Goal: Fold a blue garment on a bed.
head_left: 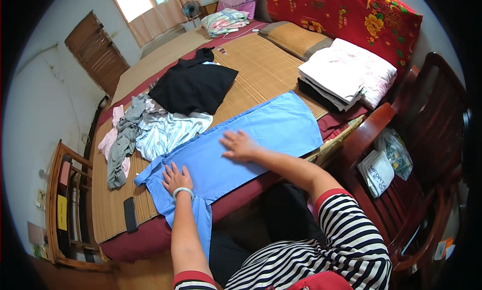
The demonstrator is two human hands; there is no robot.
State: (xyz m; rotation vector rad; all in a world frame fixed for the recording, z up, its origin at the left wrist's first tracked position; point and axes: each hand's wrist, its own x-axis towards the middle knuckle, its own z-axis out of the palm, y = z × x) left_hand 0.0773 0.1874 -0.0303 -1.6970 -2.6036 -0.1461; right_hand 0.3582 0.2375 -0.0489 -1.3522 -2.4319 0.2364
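Note:
A light blue shirt (pixel 271 122), doubled over lengthwise, lies spread along the near edge of the bed, with one part hanging over the front. Flat on its left part rests my left hand (pixel 177 180), fingers spread, a pale bangle on the wrist. My right hand (pixel 239 145) is over the middle of the cloth, fingers stretched out and slightly blurred; whether it touches the fabric is hard to tell. Neither hand grips anything. Just beyond the blue cloth lie a crumpled blue-and-white striped garment (pixel 168 132) and a black garment (pixel 193 87).
A stack of folded white clothes (pixel 339 71) sits at the bed's right end by a brown pillow (pixel 296 39). Grey clothing (pixel 126 144) and a dark phone (pixel 130 214) lie to the left on the woven mat (pixel 103 209). A dark wooden chair (pixel 371 139) stands close on my right.

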